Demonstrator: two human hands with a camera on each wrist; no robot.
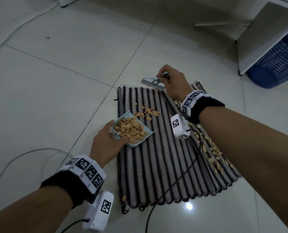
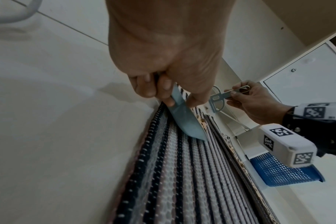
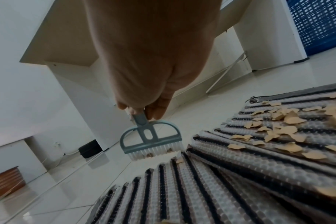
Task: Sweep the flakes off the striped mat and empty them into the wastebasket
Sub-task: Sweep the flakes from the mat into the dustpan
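Note:
A striped mat [image 1: 163,165] lies on the tiled floor, with a second striped mat [image 1: 212,158] overlapping its right side. My left hand [image 1: 106,140] grips a light blue dustpan [image 1: 133,130] heaped with tan flakes [image 1: 131,129], its lip resting on the mat [image 2: 182,181]. More flakes [image 1: 148,113] lie just beyond the pan, and others [image 1: 213,153] litter the right mat [image 3: 278,131]. My right hand [image 1: 173,81] holds a small grey brush [image 1: 154,82] by its handle, bristles over the floor at the mat's far edge [image 3: 152,141]. A blue mesh wastebasket [image 1: 281,61] lies at the far right.
White furniture panels [image 1: 264,36] stand beside the wastebasket at the back right. Cables [image 1: 22,158] run over the floor at left and across the mat's near edge. A dark box [image 3: 90,148] and a brown wooden piece [image 3: 8,180] sit further off.

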